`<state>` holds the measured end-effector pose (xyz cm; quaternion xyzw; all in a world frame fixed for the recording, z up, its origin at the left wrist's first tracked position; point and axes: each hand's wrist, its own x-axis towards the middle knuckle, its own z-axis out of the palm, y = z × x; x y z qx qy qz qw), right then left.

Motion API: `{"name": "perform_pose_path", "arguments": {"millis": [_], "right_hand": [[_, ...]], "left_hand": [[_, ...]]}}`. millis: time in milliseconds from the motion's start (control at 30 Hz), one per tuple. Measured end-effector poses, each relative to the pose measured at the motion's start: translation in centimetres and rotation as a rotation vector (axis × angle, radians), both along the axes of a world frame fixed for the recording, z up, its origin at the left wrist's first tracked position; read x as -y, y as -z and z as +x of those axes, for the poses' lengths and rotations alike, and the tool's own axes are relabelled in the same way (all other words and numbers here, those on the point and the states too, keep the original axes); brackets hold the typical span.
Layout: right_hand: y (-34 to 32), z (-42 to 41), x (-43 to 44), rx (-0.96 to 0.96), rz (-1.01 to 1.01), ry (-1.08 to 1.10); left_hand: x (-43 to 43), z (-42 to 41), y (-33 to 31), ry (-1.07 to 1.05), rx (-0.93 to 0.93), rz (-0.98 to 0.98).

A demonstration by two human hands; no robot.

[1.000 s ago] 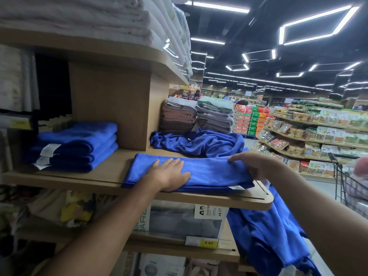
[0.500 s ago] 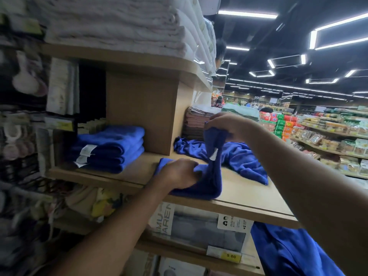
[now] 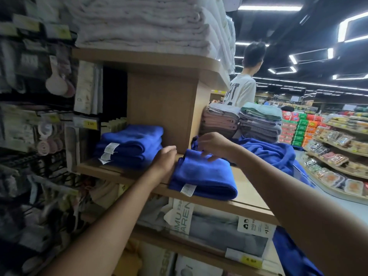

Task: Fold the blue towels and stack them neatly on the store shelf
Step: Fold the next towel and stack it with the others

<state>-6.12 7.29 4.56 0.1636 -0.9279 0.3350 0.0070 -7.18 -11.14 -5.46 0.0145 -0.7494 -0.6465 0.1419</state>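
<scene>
A freshly folded blue towel (image 3: 207,176) lies on the wooden shelf (image 3: 250,198), its white tag at the front edge. My left hand (image 3: 165,161) sits against the towel's left edge with its fingers curled at the fold. My right hand (image 3: 211,145) rests its fingertips on the towel's far edge. To the left, in the shelf's recess, stands a stack of folded blue towels (image 3: 131,144) with white tags. An unfolded blue towel heap (image 3: 272,152) lies behind my right forearm, and more blue cloth (image 3: 294,253) hangs below the shelf at the right.
A wooden divider (image 3: 161,108) stands between the stack and the folded towel. White towels (image 3: 139,22) fill the shelf above. Brown and grey towel stacks (image 3: 258,124) sit at the back. A person in a white shirt (image 3: 243,90) stands behind the shelving. Packaged goods hang on the left.
My right hand has brought the lifted end of the towel down, so the towel now lies folded into a compact rectangle. My left hand has shifted to its left edge. The view has swung left.
</scene>
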Motion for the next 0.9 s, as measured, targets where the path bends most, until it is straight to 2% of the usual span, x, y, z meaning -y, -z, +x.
{"name": "perform_pose_path", "arguments": {"millis": [67,133,233,333,433,600,733,833,900], "right_hand": [[0.7,0.1,-1.9,-0.14,0.239,0.044],[2.4,0.1,-2.7,-0.192,0.387,0.055],[4.5,0.2,-2.9,-0.201,0.407,0.039],[5.4,1.6,-2.6,-0.33,0.408,-0.002],[5.8,5.0,-2.0,-0.476,0.368,-0.134],[5.8,6.9,-1.7,-0.559,0.517,-0.209],[5.7,6.5,-2.5,-0.68,0.37,-0.211],[5.7,6.0,-2.9,-0.626,0.281,-0.239],[5.9,5.7,-2.8,-0.476,0.248,-0.26]], "left_hand": [[-0.7,-0.2,-1.0,0.055,-0.016,-0.123],[-1.8,-0.7,-2.0,0.063,-0.046,-0.282],[-2.6,-1.9,-2.6,-0.01,-0.054,-0.582],[-1.9,-3.2,-2.6,-0.019,0.059,-0.784],[-1.3,-3.5,-2.9,0.071,0.09,-0.728],[-1.1,-2.7,-5.2,0.11,0.022,-0.622],[-1.0,-2.1,-6.9,0.115,0.01,-0.5],[-0.5,-1.4,-6.6,0.121,0.188,-0.588],[-0.5,-0.7,-6.0,0.099,0.311,-0.717]]}}
